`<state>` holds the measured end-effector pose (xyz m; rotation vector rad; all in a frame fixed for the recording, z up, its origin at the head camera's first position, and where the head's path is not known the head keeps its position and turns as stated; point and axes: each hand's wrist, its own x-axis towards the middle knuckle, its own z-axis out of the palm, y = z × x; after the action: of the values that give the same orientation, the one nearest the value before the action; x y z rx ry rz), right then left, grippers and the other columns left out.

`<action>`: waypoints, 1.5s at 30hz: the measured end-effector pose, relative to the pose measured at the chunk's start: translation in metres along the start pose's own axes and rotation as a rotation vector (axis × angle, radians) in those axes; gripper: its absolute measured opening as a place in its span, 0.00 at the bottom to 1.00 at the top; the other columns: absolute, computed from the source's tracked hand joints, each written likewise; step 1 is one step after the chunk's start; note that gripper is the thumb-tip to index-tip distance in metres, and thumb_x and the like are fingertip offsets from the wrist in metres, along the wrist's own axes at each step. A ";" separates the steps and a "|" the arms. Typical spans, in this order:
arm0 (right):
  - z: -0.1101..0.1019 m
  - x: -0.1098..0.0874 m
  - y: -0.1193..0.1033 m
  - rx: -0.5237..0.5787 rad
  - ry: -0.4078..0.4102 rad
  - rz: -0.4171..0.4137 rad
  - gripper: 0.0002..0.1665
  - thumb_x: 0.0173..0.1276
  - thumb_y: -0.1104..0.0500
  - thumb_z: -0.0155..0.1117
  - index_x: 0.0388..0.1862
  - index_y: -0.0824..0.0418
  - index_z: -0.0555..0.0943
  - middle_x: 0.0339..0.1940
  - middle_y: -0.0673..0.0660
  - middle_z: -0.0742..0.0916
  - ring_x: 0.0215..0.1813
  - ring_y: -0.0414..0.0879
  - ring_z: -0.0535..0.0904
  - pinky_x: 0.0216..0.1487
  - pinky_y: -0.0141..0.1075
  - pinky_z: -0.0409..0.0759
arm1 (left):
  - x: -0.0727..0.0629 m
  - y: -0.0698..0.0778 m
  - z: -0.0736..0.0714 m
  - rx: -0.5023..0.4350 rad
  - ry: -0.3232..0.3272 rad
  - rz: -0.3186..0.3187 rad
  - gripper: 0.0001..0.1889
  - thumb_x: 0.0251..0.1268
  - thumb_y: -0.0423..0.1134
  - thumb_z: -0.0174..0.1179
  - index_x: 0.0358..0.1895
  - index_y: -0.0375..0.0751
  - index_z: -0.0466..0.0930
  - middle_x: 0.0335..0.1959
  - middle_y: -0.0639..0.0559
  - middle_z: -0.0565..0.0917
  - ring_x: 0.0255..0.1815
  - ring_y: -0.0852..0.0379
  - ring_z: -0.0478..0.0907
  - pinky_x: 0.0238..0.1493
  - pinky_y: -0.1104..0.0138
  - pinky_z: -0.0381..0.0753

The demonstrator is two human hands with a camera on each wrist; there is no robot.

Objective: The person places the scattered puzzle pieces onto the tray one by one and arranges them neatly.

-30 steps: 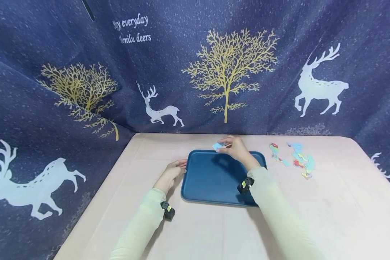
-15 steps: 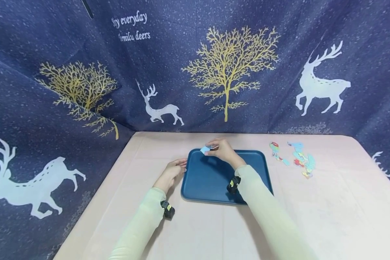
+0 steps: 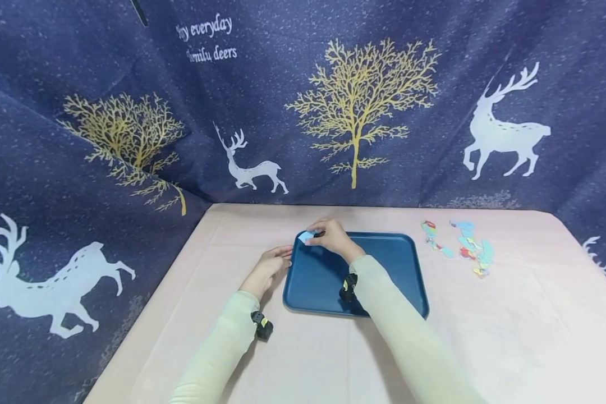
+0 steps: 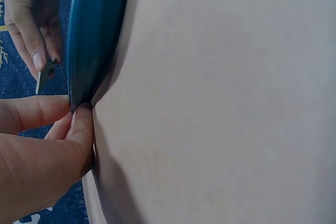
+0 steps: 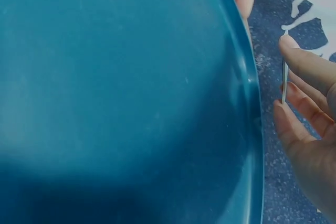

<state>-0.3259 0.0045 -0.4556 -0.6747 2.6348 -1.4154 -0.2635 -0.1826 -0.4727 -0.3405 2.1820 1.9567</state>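
A dark blue rectangular tray (image 3: 315, 289) lies on the table. At its left side my left hand (image 3: 267, 269) holds the edge; in the left wrist view the fingers (image 4: 42, 113) meet the tray's rim from two sides. My right hand (image 3: 335, 240) pinches a small, flat, light blue piece (image 3: 306, 237) between thumb and fingertips, over the tray's far left corner. Seen edge-on in the right wrist view, the thin piece (image 5: 284, 80) stands upright between the fingertips. The picture or shape on its face is too small to make out.
Right of the tray, several flat coloured pieces (image 3: 485, 252) lie loosely grouped on the pale pink table cover (image 3: 525, 314), with a smaller group (image 3: 429, 227) beside them. A dark blue cloth (image 3: 414, 112) with deer and trees hangs behind the table.
My right hand has carried the light blue piece leftward along the tray's far edge to its far left corner. The left hand stays at the tray's left edge.
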 end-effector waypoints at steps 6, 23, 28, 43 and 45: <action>0.006 0.002 0.003 0.009 -0.006 0.036 0.20 0.57 0.57 0.73 0.49 0.59 0.85 0.49 0.54 0.84 0.50 0.50 0.78 0.45 0.39 0.83 | -0.001 0.002 0.001 0.020 -0.007 -0.010 0.28 0.58 0.17 0.49 0.64 0.32 0.71 0.62 0.36 0.75 0.65 0.43 0.71 0.67 0.57 0.70; 0.015 0.006 0.012 -0.041 -0.048 0.064 0.20 0.56 0.59 0.74 0.48 0.60 0.85 0.52 0.55 0.83 0.48 0.50 0.80 0.43 0.37 0.83 | 0.000 0.001 -0.001 0.013 -0.016 -0.002 0.28 0.57 0.17 0.50 0.64 0.31 0.70 0.62 0.35 0.74 0.66 0.43 0.70 0.68 0.58 0.68; 0.016 0.008 0.012 -0.074 -0.073 0.054 0.20 0.54 0.59 0.75 0.48 0.59 0.85 0.52 0.55 0.83 0.51 0.50 0.80 0.49 0.39 0.82 | 0.000 0.000 -0.001 0.010 -0.014 0.001 0.28 0.57 0.17 0.50 0.64 0.31 0.71 0.63 0.36 0.74 0.66 0.43 0.70 0.67 0.58 0.69; 0.013 0.008 0.014 -0.034 -0.128 0.055 0.26 0.55 0.62 0.75 0.55 0.57 0.83 0.60 0.59 0.80 0.60 0.55 0.76 0.59 0.42 0.79 | 0.000 0.000 0.000 0.016 0.001 -0.006 0.28 0.57 0.17 0.50 0.63 0.31 0.71 0.62 0.35 0.75 0.65 0.43 0.70 0.66 0.58 0.70; 0.012 0.007 0.014 -0.028 -0.112 0.074 0.27 0.54 0.61 0.75 0.55 0.58 0.83 0.59 0.60 0.81 0.58 0.55 0.77 0.57 0.43 0.79 | 0.000 0.000 0.000 0.021 0.006 -0.007 0.28 0.57 0.17 0.50 0.63 0.31 0.71 0.62 0.35 0.75 0.65 0.43 0.70 0.67 0.58 0.70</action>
<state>-0.3339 -0.0016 -0.4725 -0.6320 2.5703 -1.2845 -0.2637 -0.1823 -0.4729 -0.3499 2.2007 1.9297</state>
